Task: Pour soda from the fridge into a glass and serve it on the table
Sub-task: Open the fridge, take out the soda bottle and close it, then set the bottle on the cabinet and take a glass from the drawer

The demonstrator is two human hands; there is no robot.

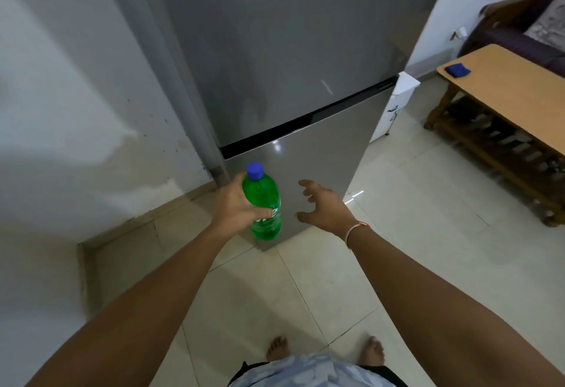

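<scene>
Head view: capped green soda bottle [264, 203] in left hand [235, 206], right hand [325, 207] spread, empty

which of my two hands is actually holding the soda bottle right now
Your left hand. It is wrapped around the green soda bottle with the blue cap, in front of the closed fridge. Your right hand is open, fingers spread, holding nothing.

The room is dim and a bit grey, with soft light and no hard shadows. Small bright spots shine on the fridge door [293, 105] and on the floor tiles [354, 197]. The picture is a little fuzzy, and straight lines bend near the edges.
</scene>
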